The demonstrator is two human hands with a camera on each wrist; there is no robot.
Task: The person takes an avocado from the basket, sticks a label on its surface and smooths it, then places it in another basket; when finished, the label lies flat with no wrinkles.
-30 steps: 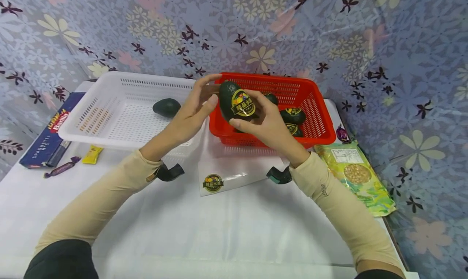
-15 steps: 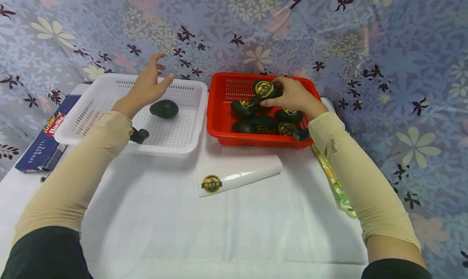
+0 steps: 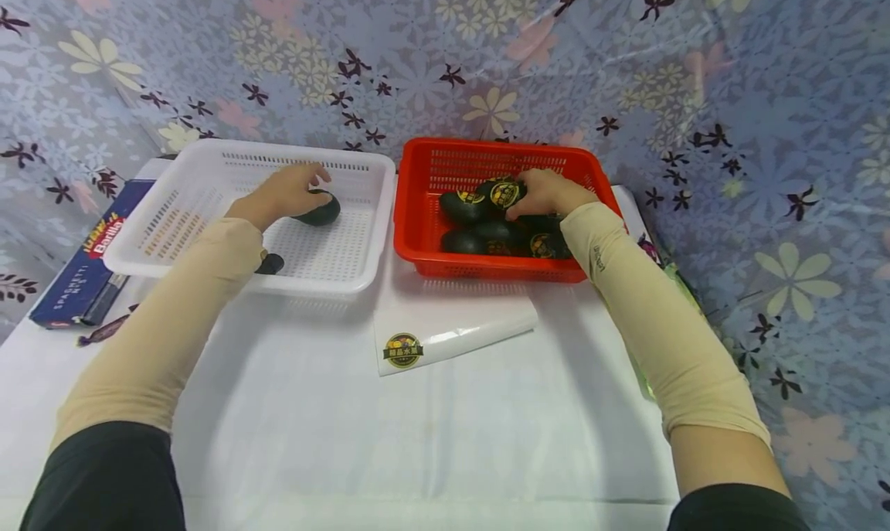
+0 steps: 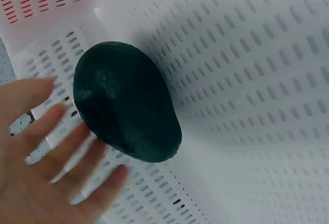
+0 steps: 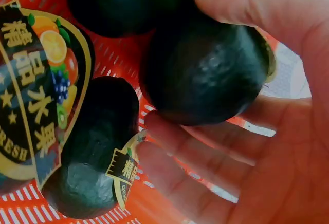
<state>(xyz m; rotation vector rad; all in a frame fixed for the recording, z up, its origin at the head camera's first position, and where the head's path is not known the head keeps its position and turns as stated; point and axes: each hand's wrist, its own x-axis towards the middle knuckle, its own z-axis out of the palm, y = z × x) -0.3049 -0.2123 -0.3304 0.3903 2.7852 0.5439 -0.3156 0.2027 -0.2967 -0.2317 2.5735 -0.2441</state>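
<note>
In the white basket lies one dark green avocado with no label on the side facing the camera. My left hand is over it in the head view. The left wrist view shows that hand beside the avocado, its fingers spread and not wrapped round it. Inside the red basket, my right hand holds a labelled avocado low among several others. The right wrist view has the thumb above this avocado and the fingers under it.
A white sheet with a black-and-gold fruit label lies in front of the red basket. At the left are a blue spaghetti box and a purple wrapped candy. A green bag is mostly covered by the right arm.
Both hands first held up the labelled avocado. The left hand then moved left and down to the white basket's avocado, while the right lowered the labelled one into the red basket.
</note>
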